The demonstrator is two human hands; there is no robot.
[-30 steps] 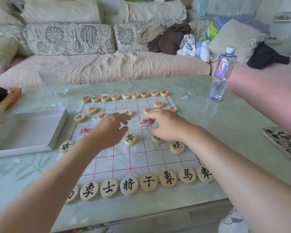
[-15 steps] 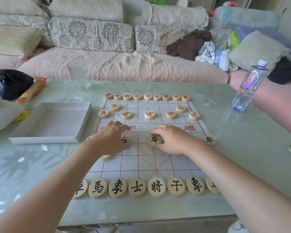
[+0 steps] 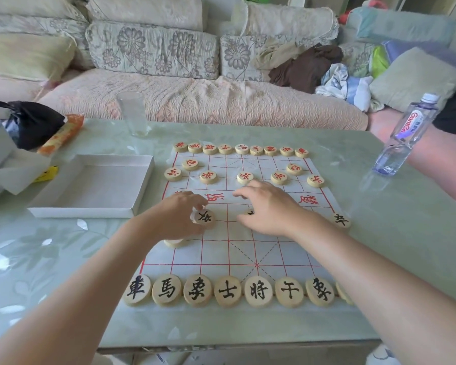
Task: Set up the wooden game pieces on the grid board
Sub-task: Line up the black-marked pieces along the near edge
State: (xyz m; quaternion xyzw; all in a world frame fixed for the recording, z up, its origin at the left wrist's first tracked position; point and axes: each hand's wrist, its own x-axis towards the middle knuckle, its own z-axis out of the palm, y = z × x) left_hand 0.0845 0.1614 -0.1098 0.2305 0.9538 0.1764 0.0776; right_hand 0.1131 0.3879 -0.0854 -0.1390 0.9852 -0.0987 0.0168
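Note:
A white sheet with a red grid, the board, lies on the table. Round wooden pieces with red characters fill its far rows. Black-lettered pieces line the near edge. My left hand pinches a black-lettered piece on the left half of the board; another piece peeks out under my wrist. My right hand lies over the middle with its fingers spread, covering most of a piece. One black piece sits at the right edge.
An open white box stands left of the board. Behind it are a black bag, an orange packet and a clear glass. A water bottle stands at the far right. A sofa runs along the table's far side.
The view has swung left and steadied. My left hand has taken hold of a black-lettered piece. My right hand has slid over the middle piece, which showed beside its fingers before.

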